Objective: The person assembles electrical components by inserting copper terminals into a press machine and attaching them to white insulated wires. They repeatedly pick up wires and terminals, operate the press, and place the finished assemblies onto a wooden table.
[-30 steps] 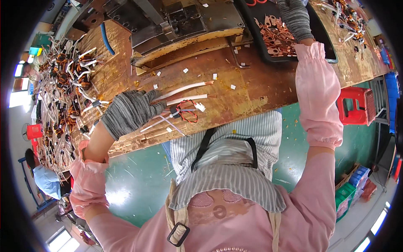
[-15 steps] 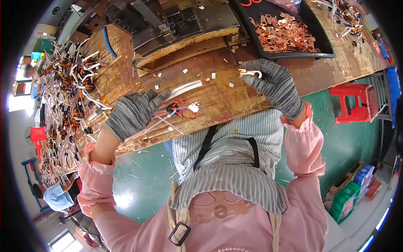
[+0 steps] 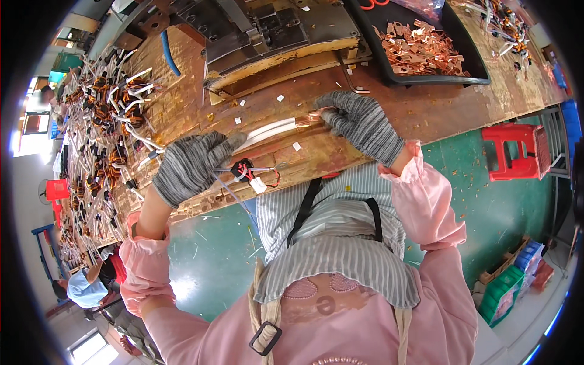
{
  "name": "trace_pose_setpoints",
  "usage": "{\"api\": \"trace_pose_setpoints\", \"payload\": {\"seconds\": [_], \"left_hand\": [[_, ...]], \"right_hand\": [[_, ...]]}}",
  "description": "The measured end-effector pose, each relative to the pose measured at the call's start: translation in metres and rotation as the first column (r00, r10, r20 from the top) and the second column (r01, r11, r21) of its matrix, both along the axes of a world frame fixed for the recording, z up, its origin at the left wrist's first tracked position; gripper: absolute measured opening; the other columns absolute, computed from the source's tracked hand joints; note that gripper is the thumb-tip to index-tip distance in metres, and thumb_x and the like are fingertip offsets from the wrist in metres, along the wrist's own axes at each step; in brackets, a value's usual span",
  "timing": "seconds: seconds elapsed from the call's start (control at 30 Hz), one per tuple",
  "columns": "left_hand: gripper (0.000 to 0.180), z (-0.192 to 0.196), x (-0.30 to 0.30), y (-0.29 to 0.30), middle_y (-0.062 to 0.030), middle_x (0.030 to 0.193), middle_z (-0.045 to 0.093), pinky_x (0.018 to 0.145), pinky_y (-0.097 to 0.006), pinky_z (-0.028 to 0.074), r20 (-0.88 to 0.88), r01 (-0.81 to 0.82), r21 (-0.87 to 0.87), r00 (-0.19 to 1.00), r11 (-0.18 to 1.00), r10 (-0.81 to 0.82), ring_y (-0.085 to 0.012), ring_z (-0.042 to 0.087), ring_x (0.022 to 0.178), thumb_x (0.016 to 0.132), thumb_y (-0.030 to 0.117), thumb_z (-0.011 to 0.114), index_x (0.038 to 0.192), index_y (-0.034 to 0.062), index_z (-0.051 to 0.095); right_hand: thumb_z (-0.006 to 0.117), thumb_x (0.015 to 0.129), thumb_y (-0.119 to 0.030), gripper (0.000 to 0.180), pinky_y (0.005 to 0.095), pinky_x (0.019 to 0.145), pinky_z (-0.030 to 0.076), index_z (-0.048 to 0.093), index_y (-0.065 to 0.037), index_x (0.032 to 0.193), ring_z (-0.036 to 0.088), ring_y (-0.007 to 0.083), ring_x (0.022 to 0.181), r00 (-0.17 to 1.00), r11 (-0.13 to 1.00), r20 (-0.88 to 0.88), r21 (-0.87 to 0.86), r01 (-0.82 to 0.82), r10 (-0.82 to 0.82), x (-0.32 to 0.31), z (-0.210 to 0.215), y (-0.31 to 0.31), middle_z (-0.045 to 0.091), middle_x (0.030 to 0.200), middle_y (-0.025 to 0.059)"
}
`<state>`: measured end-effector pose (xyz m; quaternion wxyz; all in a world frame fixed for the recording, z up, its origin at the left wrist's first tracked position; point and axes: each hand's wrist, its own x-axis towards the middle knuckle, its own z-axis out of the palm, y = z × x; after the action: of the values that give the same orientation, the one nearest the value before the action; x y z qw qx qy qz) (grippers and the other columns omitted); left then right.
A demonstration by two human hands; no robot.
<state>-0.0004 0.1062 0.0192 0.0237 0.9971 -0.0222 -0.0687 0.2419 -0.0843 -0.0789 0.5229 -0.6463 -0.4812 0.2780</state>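
Pinching a copper lug (image 3: pixel 315 116), our gloved right hand (image 3: pixel 360 125) holds it at the bare copper ends (image 3: pixel 302 122) of two white cables (image 3: pixel 267 130), just to that hand's left; we cannot tell whether the strands sit inside it. Our gloved left hand (image 3: pixel 193 165) is closed around those cables farther back. To do this well, we judge, we should hold both ends even and side by side, bring the lug in straight along them, and let no strand splay out. Just right of and below the left hand lies a red-and-black wire bundle (image 3: pixel 244 171), best kept clear. Beyond the right hand, a black tray (image 3: pixel 438 79) holds more copper lugs (image 3: pixel 420 52); ahead of both hands stands a metal fixture (image 3: pixel 280 33); left of the left hand sits a heap of wound coils (image 3: pixel 100 143).
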Motion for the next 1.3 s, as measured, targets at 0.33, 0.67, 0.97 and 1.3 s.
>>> {"api": "trace_pose_setpoints", "payload": {"seconds": [0.33, 0.67, 0.97, 1.3], "left_hand": [[0.050, 0.003, 0.000, 0.002, -0.0103, 0.085, 0.057, 0.058, -0.038, 0.045, 0.001, -0.006, 0.006, 1.000, 1.000, 0.006, -0.0295, 0.057, 0.068, 0.079, 0.023, 0.061, 0.126, 0.0147, 0.048], [0.050, 0.005, 0.005, 0.005, -0.0108, 0.086, 0.058, 0.058, -0.039, 0.046, -0.017, -0.024, -0.028, 1.000, 0.999, 0.023, -0.0301, 0.057, 0.068, 0.078, 0.022, 0.062, 0.125, 0.0151, 0.049], [0.052, 0.005, 0.012, 0.010, -0.0110, 0.084, 0.056, 0.059, -0.039, 0.046, -0.019, -0.005, -0.031, 1.000, 1.000, 0.004, -0.0310, 0.057, 0.069, 0.075, 0.017, 0.061, 0.125, 0.0135, 0.049], [0.051, 0.002, 0.014, 0.019, -0.0082, 0.085, 0.056, 0.060, -0.036, 0.047, 0.033, 0.036, -0.052, 0.999, 0.998, -0.034, -0.0265, 0.059, 0.072, 0.080, 0.039, 0.059, 0.125, 0.0164, 0.051]], "right_hand": [[0.058, 0.084, -0.011, 0.020, 0.0290, 0.066, 0.051, 0.063, -0.003, 0.101, 0.062, 0.0206, 0.070, 0.981, 0.999, -0.188, 0.014, -0.037, 0.039, -0.007, 0.015, 0.001, 0.065, 0.087, 0.0119], [0.060, 0.082, -0.009, 0.020, 0.0289, 0.067, 0.051, 0.063, -0.004, 0.100, 0.063, 0.0204, 0.071, 0.996, 0.984, 0.080, 0.174, -0.047, 0.033, -0.007, 0.002, 0.008, 0.065, 0.087, 0.0118], [0.057, 0.084, -0.008, 0.020, 0.0282, 0.066, 0.051, 0.061, -0.003, 0.103, 0.062, 0.0198, 0.071, 0.970, 0.995, -0.221, 0.012, -0.104, 0.104, -0.007, 0.013, 0.003, 0.064, 0.083, 0.0096], [0.062, 0.084, -0.014, 0.021, 0.0270, 0.072, 0.050, 0.063, -0.004, 0.102, 0.060, 0.0142, 0.077, 0.984, 0.978, -0.081, 0.148, -0.146, 0.159, -0.006, 0.013, 0.000, 0.064, 0.087, 0.0082]]}}
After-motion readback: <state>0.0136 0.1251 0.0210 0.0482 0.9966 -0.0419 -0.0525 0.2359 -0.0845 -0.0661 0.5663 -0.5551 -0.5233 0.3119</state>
